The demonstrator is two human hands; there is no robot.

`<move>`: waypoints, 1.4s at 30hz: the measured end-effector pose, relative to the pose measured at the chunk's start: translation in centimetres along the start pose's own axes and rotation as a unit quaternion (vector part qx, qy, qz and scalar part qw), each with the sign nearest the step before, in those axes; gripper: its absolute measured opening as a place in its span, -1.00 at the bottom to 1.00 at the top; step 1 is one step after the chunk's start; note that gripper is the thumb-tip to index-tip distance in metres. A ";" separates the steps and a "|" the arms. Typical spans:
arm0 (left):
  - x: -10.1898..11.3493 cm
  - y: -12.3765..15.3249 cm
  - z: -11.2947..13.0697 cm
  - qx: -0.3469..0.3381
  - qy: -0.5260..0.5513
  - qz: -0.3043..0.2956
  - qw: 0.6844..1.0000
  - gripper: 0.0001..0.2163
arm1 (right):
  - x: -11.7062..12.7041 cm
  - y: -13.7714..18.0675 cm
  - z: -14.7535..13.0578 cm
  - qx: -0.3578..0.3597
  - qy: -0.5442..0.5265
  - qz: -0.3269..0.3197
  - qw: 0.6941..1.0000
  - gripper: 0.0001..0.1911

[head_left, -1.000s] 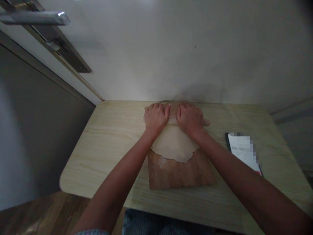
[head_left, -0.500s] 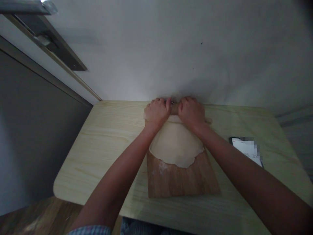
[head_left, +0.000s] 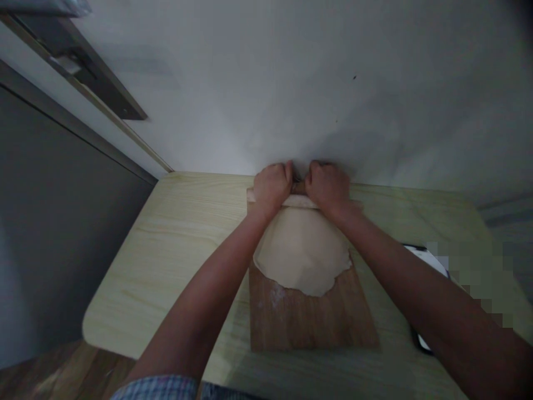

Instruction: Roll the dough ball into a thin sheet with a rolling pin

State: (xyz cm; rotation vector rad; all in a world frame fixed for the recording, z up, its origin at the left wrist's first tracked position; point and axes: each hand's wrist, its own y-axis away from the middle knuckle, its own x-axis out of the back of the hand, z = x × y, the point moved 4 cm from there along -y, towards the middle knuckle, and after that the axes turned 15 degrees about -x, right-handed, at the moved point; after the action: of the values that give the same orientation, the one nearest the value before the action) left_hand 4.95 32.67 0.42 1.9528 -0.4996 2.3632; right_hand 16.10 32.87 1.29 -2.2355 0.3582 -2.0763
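Note:
A thin, wide sheet of pale dough with an uneven near edge lies on a wooden board. Across the far part of the sheet lies a light wooden rolling pin, its ends showing past both hands. My left hand is closed over the pin's left part, thumb toward the middle. On its right part my right hand is closed too, its fingers curled over the far side. A small gap separates the hands, with the board's brown far end showing there. The fingertips are partly hidden.
The board rests on a pale wood-grain table against a white door or wall. A metal door handle plate is at upper left. A phone lies on the right, partly behind my right forearm.
My fingers have curled further over the rolling pin, and the hands have shifted slightly at the board's far end. The view has shifted a little; my right forearm now covers part of the phone.

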 end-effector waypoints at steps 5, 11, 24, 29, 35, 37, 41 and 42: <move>0.7 2.0 0.4 0.024 -0.008 0.003 1.000 -0.48 | 0.1 1.5 0.2 0.002 -0.008 -0.036 0.999 -0.65; 1.1 5.2 1.4 0.006 -0.039 0.027 0.999 -0.50 | 0.9 4.8 0.7 -0.012 -0.017 -0.007 1.000 -0.63; 2.0 13.0 3.0 -0.015 -0.061 0.031 0.998 -0.55 | 2.2 13.2 1.3 0.027 -0.074 0.040 0.996 -0.54; 2.0 14.0 3.1 -0.031 -0.064 0.020 0.997 -0.51 | 2.2 14.3 1.6 0.037 -0.085 0.037 0.995 -0.51; 1.9 13.0 2.9 -0.026 -0.073 0.025 0.997 -0.54 | 2.2 13.3 1.3 0.033 -0.082 0.032 0.996 -0.51; 1.9 12.6 2.8 -0.028 -0.069 0.026 0.997 -0.55 | 2.1 12.8 1.2 0.031 -0.080 0.037 0.996 -0.50; 1.9 11.5 2.6 -0.030 -0.052 0.017 0.998 -0.56 | 1.6 11.6 1.0 0.024 -0.077 0.042 0.996 -0.51; 2.0 11.2 2.6 -0.030 -0.050 0.014 0.998 -0.56 | 1.5 11.3 1.0 0.021 -0.076 0.041 0.996 -0.52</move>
State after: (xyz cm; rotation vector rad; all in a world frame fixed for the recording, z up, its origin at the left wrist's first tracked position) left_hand 4.42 21.04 0.23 2.0576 -0.5991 2.2480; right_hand 15.79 21.48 0.35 -2.2942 0.3852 -1.8432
